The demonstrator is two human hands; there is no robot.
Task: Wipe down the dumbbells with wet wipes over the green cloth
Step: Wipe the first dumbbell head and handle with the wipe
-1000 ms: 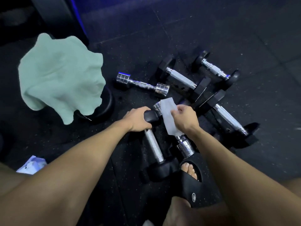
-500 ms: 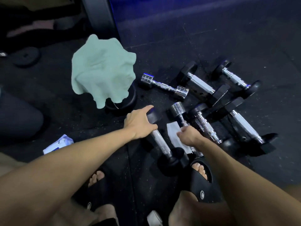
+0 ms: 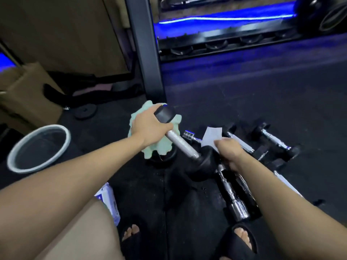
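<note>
One dumbbell (image 3: 183, 145) is raised over the green cloth (image 3: 150, 136), probably so drips land there. Left hand (image 3: 150, 127) grips its far end; right hand (image 3: 229, 151) pinches a wet wipe (image 3: 211, 136) by the near head.

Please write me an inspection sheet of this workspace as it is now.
Surface: dark rubber floor.
Job's things: black-ended dumbbell held tilted in front of the green cloth; white wet wipe; other dumbbells lying on the floor.
Clutter: grey-rimmed bin, wipes packet, weight plate.
Hands: left hand grips the dumbbell's upper end; right hand pinches the wipe by the lower end.
Cables: nothing seen.
Surroundings: rack with blue light, cardboard box.
</note>
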